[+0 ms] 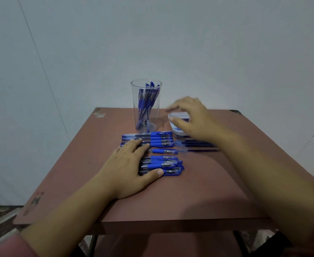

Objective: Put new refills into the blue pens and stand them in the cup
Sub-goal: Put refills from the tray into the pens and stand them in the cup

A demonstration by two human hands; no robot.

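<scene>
A clear plastic cup (146, 106) stands at the back of the table with several blue pens upright in it. Two rows of blue pens lie in front of it: a far row (152, 139) and a near row (163, 166), with a single pen (163, 151) between them. Thin dark refills (198, 144) lie to the right of the far row. My left hand (128, 167) lies flat across the left ends of the pens, fingers straight, thumb against the near row. My right hand (191, 117) hovers, blurred, over a small white tray (176, 125), fingers loosely spread and holding nothing.
The reddish-brown table (171, 199) is small, with its front edge close to me and worn corners at the back. A pale wall rises right behind it. Patterned floor shows at the lower left.
</scene>
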